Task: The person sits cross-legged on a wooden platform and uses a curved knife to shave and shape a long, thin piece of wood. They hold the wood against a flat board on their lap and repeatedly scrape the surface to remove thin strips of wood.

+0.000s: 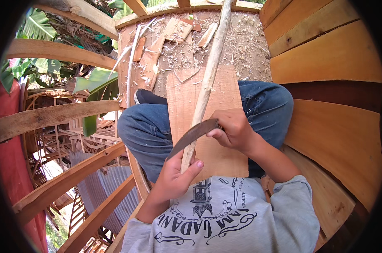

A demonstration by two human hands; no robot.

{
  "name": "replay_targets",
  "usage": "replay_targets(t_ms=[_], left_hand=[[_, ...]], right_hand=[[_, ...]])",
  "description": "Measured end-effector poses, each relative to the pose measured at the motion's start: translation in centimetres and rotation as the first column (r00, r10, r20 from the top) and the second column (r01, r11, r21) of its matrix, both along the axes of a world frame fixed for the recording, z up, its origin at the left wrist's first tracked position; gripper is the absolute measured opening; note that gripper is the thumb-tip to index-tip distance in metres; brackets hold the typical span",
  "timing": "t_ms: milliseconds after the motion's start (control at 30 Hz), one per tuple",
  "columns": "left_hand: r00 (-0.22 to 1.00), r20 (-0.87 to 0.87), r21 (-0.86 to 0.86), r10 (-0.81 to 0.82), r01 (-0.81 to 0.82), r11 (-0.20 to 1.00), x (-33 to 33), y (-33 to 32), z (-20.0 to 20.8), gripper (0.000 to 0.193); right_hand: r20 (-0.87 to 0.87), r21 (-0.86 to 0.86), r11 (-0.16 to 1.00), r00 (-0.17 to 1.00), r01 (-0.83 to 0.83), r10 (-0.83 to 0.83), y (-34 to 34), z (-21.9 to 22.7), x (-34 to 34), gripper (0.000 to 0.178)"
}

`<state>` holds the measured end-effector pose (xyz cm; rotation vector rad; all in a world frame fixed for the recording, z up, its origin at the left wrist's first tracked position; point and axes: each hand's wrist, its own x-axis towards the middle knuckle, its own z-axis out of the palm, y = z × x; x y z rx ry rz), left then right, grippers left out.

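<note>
My left hand (177, 175) is closed round the near end of a long, pale, peeled wooden pole (208, 80), which slants up and away past the far edge of the floor. In my right hand (233, 130) is a curved, dark-bladed knife (193, 134); its handle is hidden inside my fist. The blade crosses over the pole just above my left hand, its tip towards the left. Whether the edge touches the wood, I cannot tell. Under the pole a flat wooden board (222, 95) lies across my lap, between my bent knees.
Wood shavings (245, 46) and offcuts (178, 30) litter the floor ahead. A thin peeled stick (133, 63) lies at its left edge. Plank walling (321, 50) rises on the right. Open wooden rails (58, 116) run along the left, with leaves and corrugated sheets (111, 189) beyond.
</note>
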<state>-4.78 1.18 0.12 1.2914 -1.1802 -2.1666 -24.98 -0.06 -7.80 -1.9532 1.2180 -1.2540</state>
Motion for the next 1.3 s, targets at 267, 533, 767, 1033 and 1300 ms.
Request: replay_targets(t_ms=[267, 533, 767, 1033, 1300], left_hand=[[0.998, 0.058, 0.003, -0.028, 0.028, 1.0, 0.1, 0.5, 0.0, 0.021], [0.995, 0.087, -0.065, -0.057, 0.063, 0.996, 0.2, 0.4, 0.0, 0.023], [0.979, 0.133, -0.061, -0.153, 0.163, 0.985, -0.4, 0.5, 1.5, 0.018], [0.981, 0.114, -0.128, -0.158, 0.173, 0.977, 0.1, 0.5, 1.2, 0.016], [0.983, 0.132, -0.196, -0.131, 0.155, 0.968, 0.1, 0.0, 0.8, 0.018]], right_hand=[[-0.085, 0.056, 0.998, 0.996, -0.017, 0.022, 1.3, 0.5, -0.6, 0.033], [-0.097, 0.001, 0.994, 0.989, -0.11, 0.11, 1.0, -0.1, -1.1, 0.036], [0.17, 0.144, 0.972, 0.963, 0.187, -0.21, 0.6, 0.0, -2.7, 0.041], [0.591, 0.48, 0.866, 0.678, 0.14, -0.437, 0.8, 0.5, -4.1, 0.042], [0.613, 0.622, 0.77, 0.524, 0.14, -0.591, 0.9, -0.1, -2.5, 0.047]])
